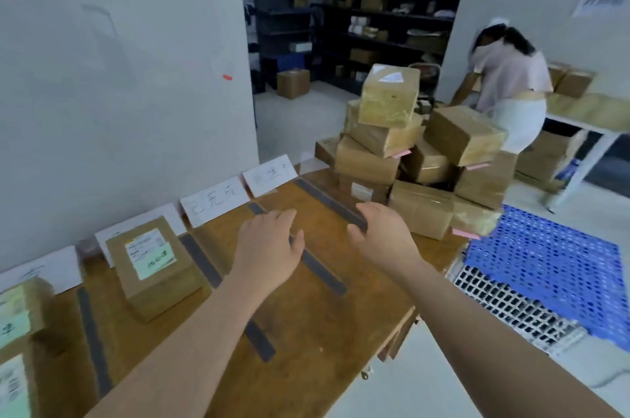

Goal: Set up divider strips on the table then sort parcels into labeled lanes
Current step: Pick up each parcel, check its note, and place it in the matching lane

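My left hand [269,247] and right hand [383,236] hover over the counter [324,322], fingers loosely spread and holding nothing, each above a dark divider strip [327,201]. At one o'clock is the pile of parcels [388,100]. At nine o'clock a green-labelled parcel [153,267] sits in its lane. White lane cards [213,201] line the far edge.

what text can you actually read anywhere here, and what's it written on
"已完成", handwritten, slightly soft: on the white lane card against the wall.
The second lane card, to its right: handwriting too blurred to read.
On the parcel: green note and shipping label, both too blurred.
On the far white board: sign, blurred.
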`<state>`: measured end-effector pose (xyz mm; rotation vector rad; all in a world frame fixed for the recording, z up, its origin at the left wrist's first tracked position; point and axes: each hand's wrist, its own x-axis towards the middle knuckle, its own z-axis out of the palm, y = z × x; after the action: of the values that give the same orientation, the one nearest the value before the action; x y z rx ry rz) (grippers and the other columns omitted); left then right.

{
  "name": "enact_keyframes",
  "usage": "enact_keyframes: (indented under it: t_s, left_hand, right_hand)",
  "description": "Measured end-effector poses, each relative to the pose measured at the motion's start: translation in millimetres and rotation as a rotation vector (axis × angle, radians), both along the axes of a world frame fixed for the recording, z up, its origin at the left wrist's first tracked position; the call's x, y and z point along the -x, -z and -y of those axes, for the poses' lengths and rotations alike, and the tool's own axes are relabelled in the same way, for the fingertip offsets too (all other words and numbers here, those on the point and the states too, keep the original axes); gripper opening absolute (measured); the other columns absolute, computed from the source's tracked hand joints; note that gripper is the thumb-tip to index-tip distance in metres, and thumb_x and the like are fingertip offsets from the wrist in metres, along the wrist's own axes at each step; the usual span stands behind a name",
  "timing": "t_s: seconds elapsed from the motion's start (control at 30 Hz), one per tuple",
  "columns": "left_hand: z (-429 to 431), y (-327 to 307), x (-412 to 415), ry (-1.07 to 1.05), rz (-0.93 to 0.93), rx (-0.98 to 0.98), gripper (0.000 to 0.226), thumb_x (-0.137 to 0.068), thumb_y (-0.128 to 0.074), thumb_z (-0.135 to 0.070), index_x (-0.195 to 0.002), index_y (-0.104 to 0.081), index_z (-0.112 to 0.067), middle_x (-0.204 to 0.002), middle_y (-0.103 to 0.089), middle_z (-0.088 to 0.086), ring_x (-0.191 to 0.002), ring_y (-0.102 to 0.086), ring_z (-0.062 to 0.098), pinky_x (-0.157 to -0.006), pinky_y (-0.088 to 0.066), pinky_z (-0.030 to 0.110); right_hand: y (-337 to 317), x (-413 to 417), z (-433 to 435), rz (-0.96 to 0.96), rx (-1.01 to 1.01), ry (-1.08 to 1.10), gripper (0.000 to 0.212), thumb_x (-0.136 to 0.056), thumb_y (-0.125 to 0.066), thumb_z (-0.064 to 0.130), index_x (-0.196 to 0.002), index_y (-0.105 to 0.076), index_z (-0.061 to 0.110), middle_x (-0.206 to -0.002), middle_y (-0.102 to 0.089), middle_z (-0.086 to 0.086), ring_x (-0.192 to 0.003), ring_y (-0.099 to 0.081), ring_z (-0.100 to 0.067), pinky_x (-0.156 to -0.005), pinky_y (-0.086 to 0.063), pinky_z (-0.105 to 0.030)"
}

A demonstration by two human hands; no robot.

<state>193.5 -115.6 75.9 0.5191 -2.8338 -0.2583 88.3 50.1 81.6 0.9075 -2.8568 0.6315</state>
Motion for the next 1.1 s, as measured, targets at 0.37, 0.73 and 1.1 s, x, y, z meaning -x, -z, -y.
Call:
enact_keyframes:
  t_s: [0.37,0.73,1.1]
  left_hand:
    - [-182.6,-37.3,167.7,0.215,-0.086,-0.096,0.051,-0.1,-0.045,-0.045,-0.146,-0.044,-0.023,-0.144,-0.053,-0.001,-0.13,-0.052,0.021,-0.108,-0.043,0.046]
    - [-252.1,-44.0,292.9,0.091,-0.076,-0.143,0.052,-0.099,-0.043,-0.043,-0.145,-0.044,-0.019,-0.138,-0.058,0.001,-0.122,-0.057,0.021,-0.095,-0.048,0.04]
    - [-226.2,-34.0,436.8,-0.011,-0.015,-0.353,0.06,-0.101,-0.034,-0.046,-0.15,-0.033,-0.011,-0.151,-0.043,0.009,-0.136,-0.043,0.026,-0.105,-0.039,0.04]
  right_hand:
    - [-33.1,126.9,-210.3,0.071,0.12,0.308,0.043,-0.091,-0.056,0.028,-0.127,-0.057,0.006,-0.128,-0.059,-0.016,-0.118,-0.053,-0.031,-0.094,-0.042,-0.035]
    - [-44.0,261.7,-291.3,0.144,0.11,0.333,0.053,-0.094,-0.05,0.032,-0.141,-0.045,0.008,-0.143,-0.049,-0.012,-0.129,-0.047,-0.028,-0.1,-0.038,-0.032]
    - [-47.9,405.8,-249.1,0.24,0.223,0.294,0.043,-0.098,-0.046,0.026,-0.129,-0.054,-0.002,-0.134,-0.056,-0.019,-0.122,-0.052,-0.032,-0.099,-0.039,-0.036]
